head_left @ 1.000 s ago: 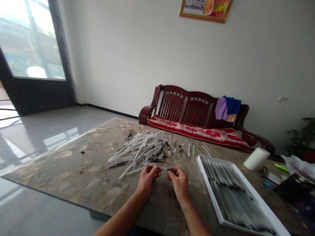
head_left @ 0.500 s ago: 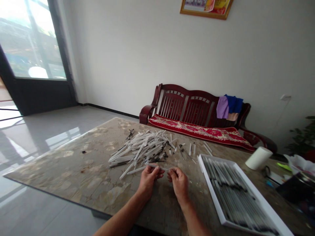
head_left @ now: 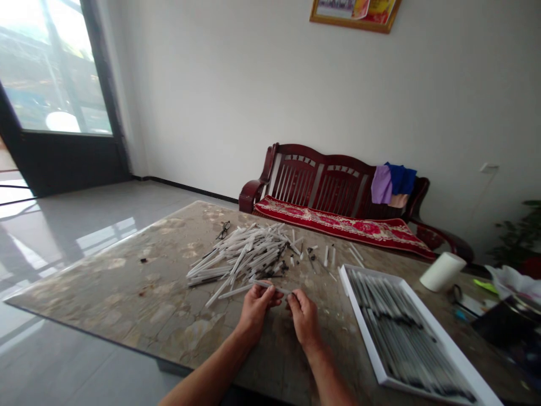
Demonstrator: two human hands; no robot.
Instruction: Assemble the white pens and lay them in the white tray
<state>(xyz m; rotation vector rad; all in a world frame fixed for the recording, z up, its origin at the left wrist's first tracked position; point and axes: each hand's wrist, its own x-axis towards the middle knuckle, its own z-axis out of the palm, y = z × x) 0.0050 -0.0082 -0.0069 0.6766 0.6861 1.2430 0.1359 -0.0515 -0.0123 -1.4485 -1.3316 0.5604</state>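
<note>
My left hand (head_left: 255,310) is closed around a slim whitish pen barrel (head_left: 270,287), which lies roughly level above the front of the table. At the barrel's right end, the thumb and fingers of my right hand (head_left: 304,320) are pinched together. A small dark tip shows between those fingers, too small to make out. Just beyond my hands spreads a loose pile of white pen barrels (head_left: 243,254), with small black parts (head_left: 284,265) at its right edge. To the right, a white box (head_left: 372,344) holds rows of greyish pens (head_left: 406,338) with black ends.
On the stone-patterned table (head_left: 169,282) are a pair of glasses (head_left: 224,230) behind the pile and a few stray barrels (head_left: 326,255). A white paper roll (head_left: 442,272) and assorted clutter stand at the right. Behind is a red wooden bench (head_left: 338,180).
My right hand has shifted slightly left, its fingers closing in on the barrel's right end. My left hand and the barrel stay almost where they were.
</note>
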